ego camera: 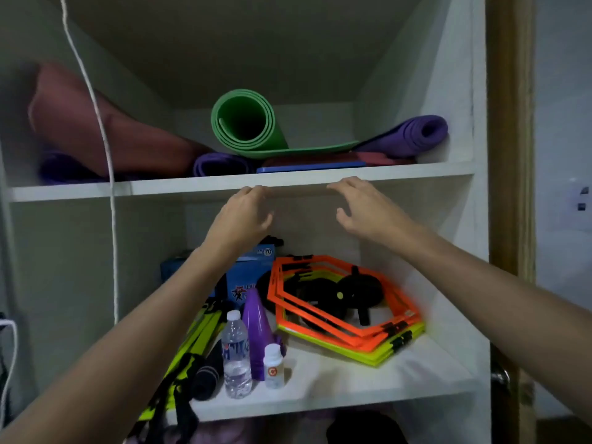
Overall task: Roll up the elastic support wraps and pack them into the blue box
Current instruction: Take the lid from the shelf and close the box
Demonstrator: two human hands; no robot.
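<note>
Our blue cardboard box (pixel 248 277), marked "70" beside a red star logo, sits on the lower shelf (pixel 352 386) beneath our left hand (pixel 245 216); that grip and our right hand (pixel 362 209) hover released, empty.

— Where were the hands?
— Both bare arms reached up to mid-frame; the left hand (pixel 245 213) and right hand (pixel 358 209) hovered side by side, fingers loosely curled, holding nothing.
</note>
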